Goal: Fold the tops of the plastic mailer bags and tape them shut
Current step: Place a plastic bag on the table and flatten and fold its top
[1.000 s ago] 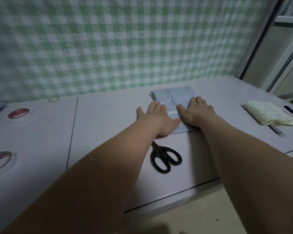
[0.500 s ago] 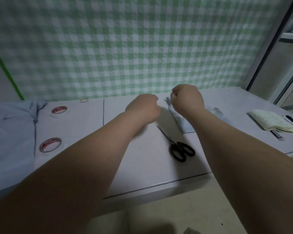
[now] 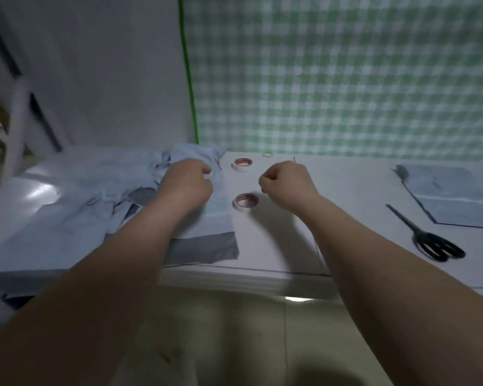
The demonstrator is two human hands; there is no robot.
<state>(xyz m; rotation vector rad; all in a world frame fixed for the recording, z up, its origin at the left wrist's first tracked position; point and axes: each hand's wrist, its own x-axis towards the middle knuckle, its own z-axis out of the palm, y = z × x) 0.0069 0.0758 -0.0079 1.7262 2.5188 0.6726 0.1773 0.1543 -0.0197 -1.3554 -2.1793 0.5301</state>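
Note:
A crumpled pile of pale blue-grey mailer bags (image 3: 103, 190) lies at the left of the white table (image 3: 340, 207). My left hand (image 3: 187, 182) hovers over the pile's right part with its fingers curled; nothing shows in its grip. Further right, my right hand (image 3: 287, 185) is a closed fist above the table, holding nothing visible. Two tape rolls lie between the hands, one far (image 3: 243, 163) and one near (image 3: 246, 201). A folded mailer bag (image 3: 455, 190) lies flat at the far right.
Black scissors (image 3: 430, 240) lie near the table's front edge at the right. A small ring (image 3: 267, 154) sits by the green-checked wall. One grey bag's end (image 3: 207, 249) reaches the front edge. Tiled floor lies below.
The view has swung left. Both hands lifted off the folded mailer, curled, and moved left to the tape rolls and the bag pile. The folded mailer stays behind at the right.

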